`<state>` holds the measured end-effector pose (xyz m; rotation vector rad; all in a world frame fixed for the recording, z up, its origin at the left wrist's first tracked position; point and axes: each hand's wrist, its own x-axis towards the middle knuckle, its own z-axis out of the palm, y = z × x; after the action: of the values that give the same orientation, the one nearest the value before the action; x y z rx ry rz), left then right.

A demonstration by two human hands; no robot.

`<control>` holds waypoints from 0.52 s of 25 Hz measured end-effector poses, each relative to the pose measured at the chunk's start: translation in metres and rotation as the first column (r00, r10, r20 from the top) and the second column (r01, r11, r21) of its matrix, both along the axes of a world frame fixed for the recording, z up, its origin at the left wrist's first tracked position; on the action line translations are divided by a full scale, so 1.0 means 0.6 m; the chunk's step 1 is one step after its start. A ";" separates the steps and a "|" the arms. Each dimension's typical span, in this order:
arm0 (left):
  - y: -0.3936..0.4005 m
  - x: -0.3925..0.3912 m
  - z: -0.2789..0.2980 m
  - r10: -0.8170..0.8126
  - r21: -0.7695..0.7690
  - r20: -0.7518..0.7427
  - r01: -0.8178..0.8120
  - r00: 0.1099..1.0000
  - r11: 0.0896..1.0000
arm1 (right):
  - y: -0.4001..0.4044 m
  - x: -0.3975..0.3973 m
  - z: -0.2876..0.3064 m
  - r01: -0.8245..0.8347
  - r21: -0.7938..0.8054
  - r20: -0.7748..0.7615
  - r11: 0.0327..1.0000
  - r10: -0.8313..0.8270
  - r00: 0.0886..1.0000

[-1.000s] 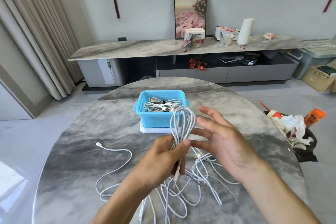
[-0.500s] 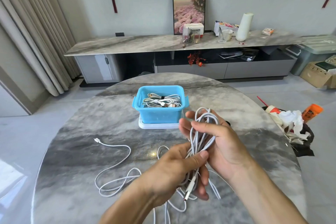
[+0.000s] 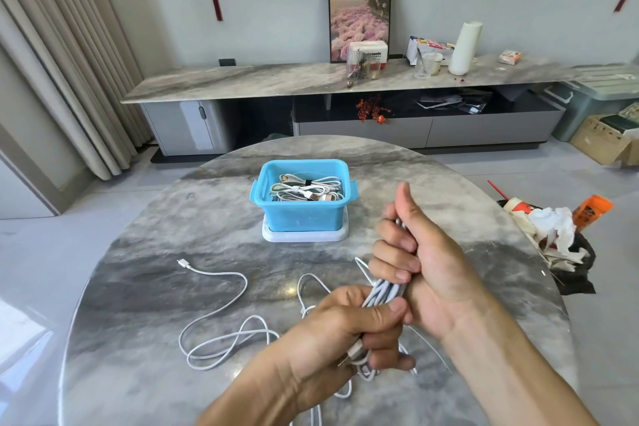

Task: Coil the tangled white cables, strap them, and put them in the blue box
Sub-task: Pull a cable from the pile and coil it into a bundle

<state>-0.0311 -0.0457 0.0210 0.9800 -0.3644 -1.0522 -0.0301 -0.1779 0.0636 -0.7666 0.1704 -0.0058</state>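
Hands both wrapped round one bundle of white cable [image 3: 383, 290], held above the round grey marble surface [image 3: 145, 287]. Right hand [image 3: 425, 263] grips upper part of the bundle, fingers curled over it, thumb sticking up. Left hand [image 3: 345, 332] grips lower part, thumb pressed across the strands; a metal plug end pokes out under its fingers. Loose loops hang from the bundle down to the surface w/ more slack trailing toward the near edge. Second white cable [image 3: 214, 318] lies uncoiled on the surface to the left, plug end pointing away, apart from both hands. Blue box [image 3: 301, 214] sits farther back near centre, on a white lid/tray [image 3: 304, 236]; it already holds several coiled cables [image 3: 307, 188], at least one w/ a black strap. Box well apart from the hands.
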 end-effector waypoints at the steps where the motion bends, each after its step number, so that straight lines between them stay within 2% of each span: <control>1: -0.002 0.000 -0.004 -0.012 -0.011 -0.011 0.011 1.000 1.000 | -0.002 -0.001 0.003 0.007 -0.018 -0.032 1.000 -0.008 0.999; 6: -0.007 -0.008 -0.008 -0.028 -0.036 -0.069 0.026 0.997 0.999 | -0.013 0.000 0.007 0.050 -0.027 -0.136 0.998 -0.053 0.989; 9: -0.014 -0.007 -0.001 0.001 0.010 -0.058 0.000 0.998 1.000 | -0.017 -0.002 0.007 0.038 -0.005 -0.088 0.999 -0.038 0.995; 11: -0.012 -0.003 0.003 -0.046 0.015 -0.042 0.047 0.998 0.999 | -0.017 -0.004 0.009 0.004 -0.040 -0.042 0.999 -0.006 0.999; 13: -0.001 0.005 0.007 -0.093 0.023 0.069 0.092 0.993 0.996 | -0.013 -0.007 0.010 -0.058 -0.058 -0.019 0.997 0.057 0.998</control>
<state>-0.0279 -0.0462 0.0250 1.0279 -0.4613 -1.1087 -0.0344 -0.1860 0.0698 -0.8296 0.1647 0.0510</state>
